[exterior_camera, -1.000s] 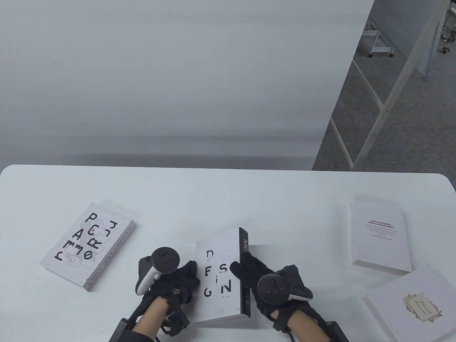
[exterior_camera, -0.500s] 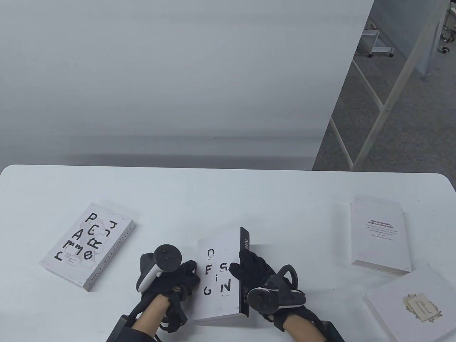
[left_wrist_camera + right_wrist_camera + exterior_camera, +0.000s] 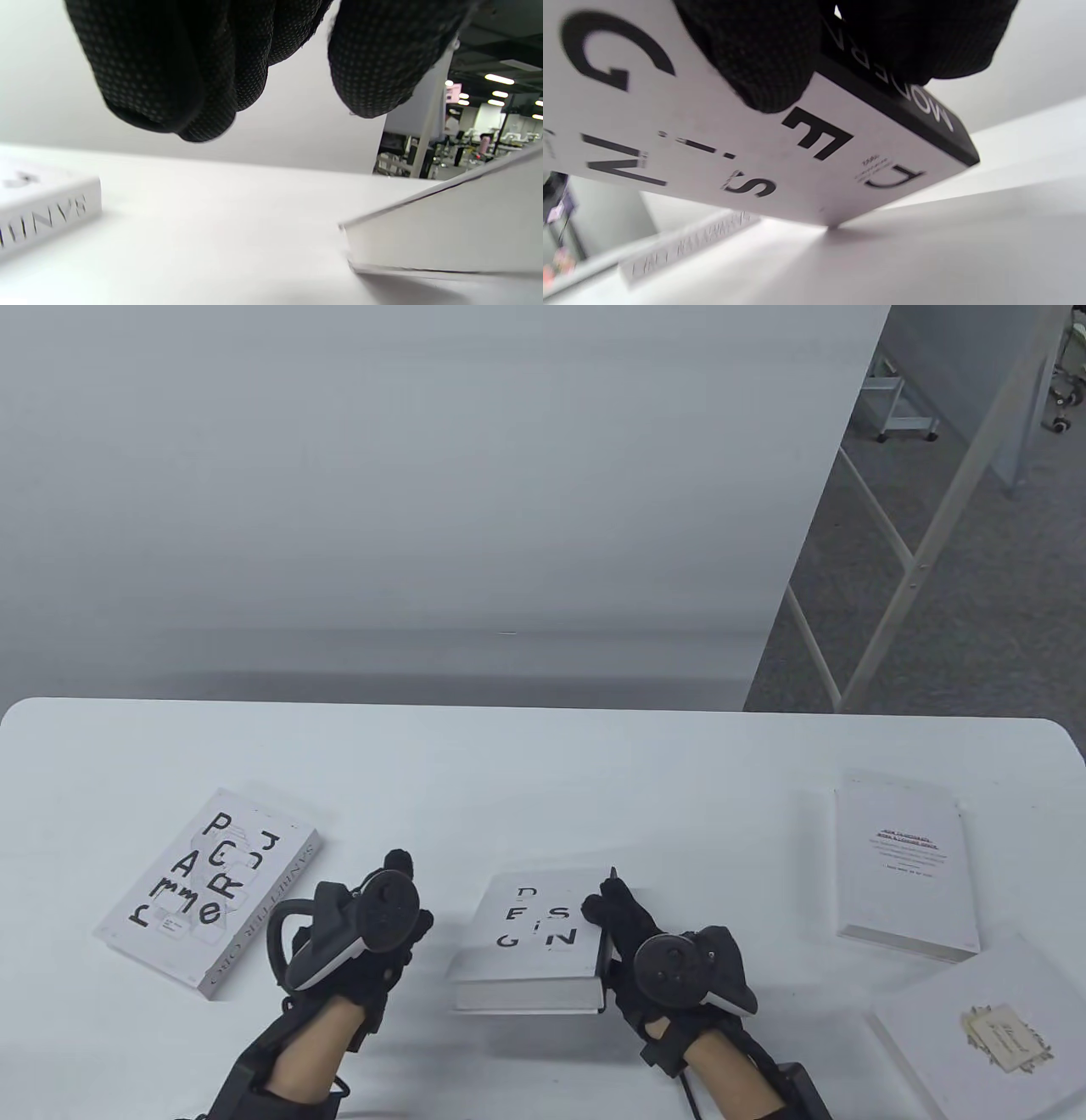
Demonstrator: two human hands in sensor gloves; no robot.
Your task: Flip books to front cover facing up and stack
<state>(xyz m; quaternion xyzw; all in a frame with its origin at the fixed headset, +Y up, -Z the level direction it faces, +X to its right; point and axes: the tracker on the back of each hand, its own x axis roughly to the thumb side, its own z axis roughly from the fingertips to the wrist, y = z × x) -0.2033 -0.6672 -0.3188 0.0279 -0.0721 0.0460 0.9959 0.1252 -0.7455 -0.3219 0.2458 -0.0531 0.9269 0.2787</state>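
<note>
Now that the left hand (image 3: pixel 356 929) let go, right hand (image 3: pixel 657 954) alone grips the DESIGN book (image 3: pixel 534 937), lowering it cover-up; stacking's next imo.

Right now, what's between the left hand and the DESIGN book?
Nothing but bare white table. The table view shows a gap between the left hand and the DESIGN book, which the right hand grips by its spine side.
</note>
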